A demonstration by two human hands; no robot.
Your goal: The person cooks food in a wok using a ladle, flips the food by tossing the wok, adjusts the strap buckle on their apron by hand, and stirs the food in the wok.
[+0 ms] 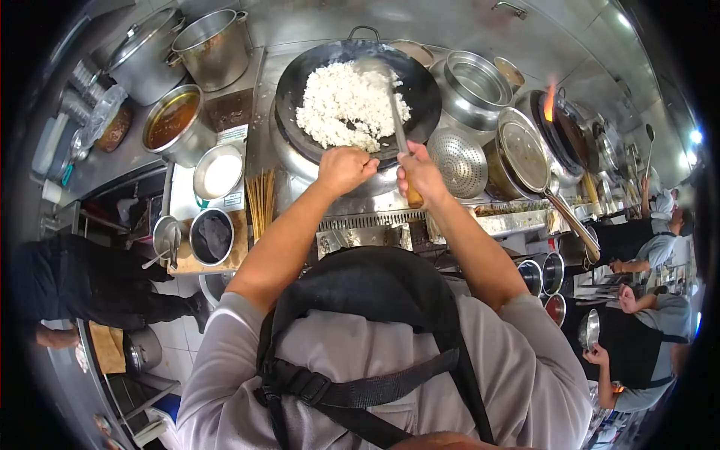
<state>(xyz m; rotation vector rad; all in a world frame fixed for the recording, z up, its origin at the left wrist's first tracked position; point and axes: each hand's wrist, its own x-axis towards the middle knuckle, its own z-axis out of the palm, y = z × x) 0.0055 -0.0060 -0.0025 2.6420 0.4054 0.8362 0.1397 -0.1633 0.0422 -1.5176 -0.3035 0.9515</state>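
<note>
A black wok (292,94) sits over the burner ahead of me, with a loop handle at its far rim. White rice (334,97) is spread across its middle and left. My left hand (346,171) is closed at the wok's near rim, gripping it there; the fingers hide the exact hold. In my right hand (421,174) is the wooden handle of a long wok ladle (397,120). Its shaft reaches over the rice, and its head is smeared by motion at the far side.
To the left stand a pot of brown liquid (171,124), a bowl of white contents (221,174) and a bundle of thin sticks (260,202). At right are a perforated skimmer (454,161), a strainer (525,157) and a flame (550,103). Other people (637,337) stand on both sides.
</note>
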